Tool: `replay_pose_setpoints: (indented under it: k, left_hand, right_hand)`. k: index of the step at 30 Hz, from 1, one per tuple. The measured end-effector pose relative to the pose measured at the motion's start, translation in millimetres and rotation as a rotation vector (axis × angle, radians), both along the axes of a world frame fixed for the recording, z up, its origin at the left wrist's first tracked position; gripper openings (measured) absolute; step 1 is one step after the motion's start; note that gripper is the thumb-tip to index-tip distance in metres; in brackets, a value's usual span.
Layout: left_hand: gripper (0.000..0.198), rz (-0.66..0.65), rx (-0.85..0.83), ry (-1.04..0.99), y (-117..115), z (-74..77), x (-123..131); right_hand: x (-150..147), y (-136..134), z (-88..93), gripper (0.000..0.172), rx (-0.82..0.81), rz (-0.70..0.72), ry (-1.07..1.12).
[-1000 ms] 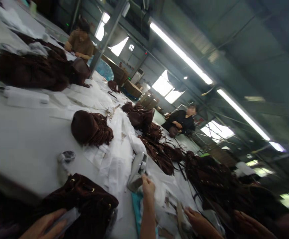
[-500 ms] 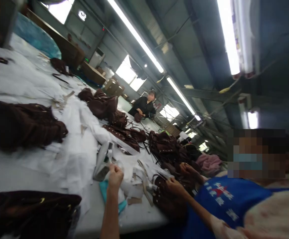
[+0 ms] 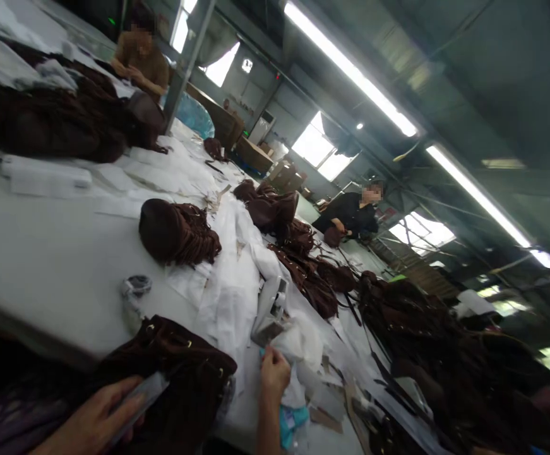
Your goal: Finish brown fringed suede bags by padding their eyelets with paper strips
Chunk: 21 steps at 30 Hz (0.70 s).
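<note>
At the lower left, my left hand (image 3: pixel 101 407) is closed on a folded piece of clear plastic (image 3: pixel 148 390), held between thumb and fingers. Below it lies a dark brown bag (image 3: pixel 184 354) with gold-coloured eyelets along its top. A wrapped, looped strap (image 3: pixel 136 294) sticks out behind the bag. My right hand (image 3: pixel 275 373) is pinched shut just in front of a grey tape dispenser (image 3: pixel 269 319); what its fingertips hold, if anything, is too small to make out. Beside that wrist is a turquoise and white packet (image 3: pixel 292 420).
White tissue paper (image 3: pixel 232 272) runs across the table (image 3: pixel 80 240). A gathered brown bag (image 3: pixel 175 230) stands in the middle, and more brown bags (image 3: pixel 426 328) are heaped to the right. One person (image 3: pixel 144 63) works at the far left, another (image 3: pixel 350 212) across the table.
My view has swung left, bringing my left hand with the plastic into sight. My right hand sits slightly lower against the dispenser. The co-worker in the blue apron has mostly left the frame.
</note>
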<state>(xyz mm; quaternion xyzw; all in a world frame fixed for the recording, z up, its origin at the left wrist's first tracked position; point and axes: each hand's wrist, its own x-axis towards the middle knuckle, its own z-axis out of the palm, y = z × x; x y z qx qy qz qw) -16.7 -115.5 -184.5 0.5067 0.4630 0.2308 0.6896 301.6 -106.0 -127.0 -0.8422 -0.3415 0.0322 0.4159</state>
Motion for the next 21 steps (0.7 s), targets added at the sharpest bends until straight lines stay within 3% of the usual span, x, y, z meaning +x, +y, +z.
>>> replay_pose_setpoints:
  k: [3, 7, 11, 14, 21]
  left_hand:
    - [0.049, -0.031, 0.078, -0.011, 4, 11.8, 0]
    - [0.042, -0.055, 0.164, -0.001, 11, 27.7, 1]
    - [0.036, -0.02, 0.217, 0.058, 8, 30.0, -1]
    - [0.033, 0.012, 0.258, 0.081, 5, 28.0, -3]
    - [0.029, 0.109, 0.486, 0.219, -8, 6.3, -6]
  right_hand:
    - [-38, -18, -5.8, 0.051, -0.051, 0.196, 0.15]
    - [-108, -43, 4.3, 0.032, -0.06, 0.568, 0.26]
    - [-154, -53, 11.3, 0.028, -0.049, 0.761, 0.299]
    - [-168, -47, 7.2, 0.029, -0.106, 0.8, 0.323]
    - [-180, -35, -1.3, 0.039, -0.249, 0.681, 0.267]
